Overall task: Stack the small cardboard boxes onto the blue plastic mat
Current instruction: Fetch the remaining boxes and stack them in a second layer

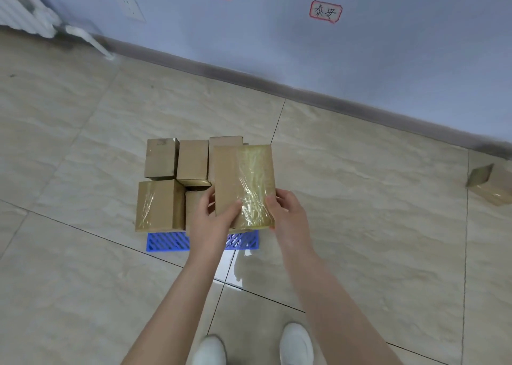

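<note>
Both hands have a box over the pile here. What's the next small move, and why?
Probably lower the box onto the front right of the mat: the left hand and right hand hold it above there, and that part looks unfilled beside the stacked boxes.

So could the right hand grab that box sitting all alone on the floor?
Probably not yet. The right hand is busy holding the taped box with the left hand, and the lone box lies far off to the side.
</note>
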